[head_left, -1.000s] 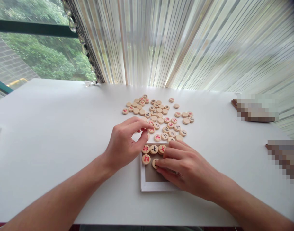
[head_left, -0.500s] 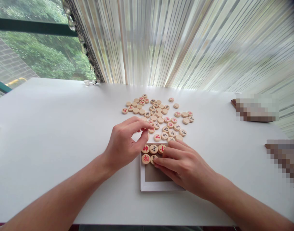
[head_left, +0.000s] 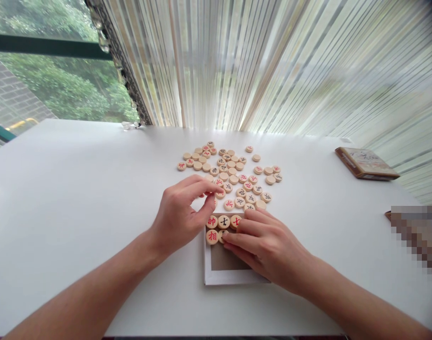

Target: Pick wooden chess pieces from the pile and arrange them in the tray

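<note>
A shallow white-rimmed box (head_left: pixel 233 277) with a brown floor lies before me. Inside are round wooden xiangqi pieces: a top row with a red piece (head_left: pixel 212 222), a black piece (head_left: pixel 223 222) and another red one partly covered by fingers, then a red piece (head_left: pixel 212 237) below. My right hand (head_left: pixel 267 236) reaches over the box, its fingertips closed on a black-marked xiangqi piece (head_left: pixel 222 234) beside that lower red one. My left hand (head_left: pixel 183 205) hovers at the box's upper left corner, thumb and index finger apart with nothing between them, the index fingertip over a red-marked piece (head_left: pixel 220 194).
Many loose xiangqi pieces (head_left: pixel 233 179) spread beyond the box, some face up, others blank side up. A flat brown-edged box (head_left: pixel 368 163) lies far right, and a second brown-edged object (head_left: pixel 410 245) is nearer. A striped string curtain (head_left: pixel 208 71) hangs behind the white table (head_left: pixel 95 189).
The view has shifted slightly, so everything appears a little left and lower. Both hands keep nearly the same pose and place over the box and pieces.
</note>
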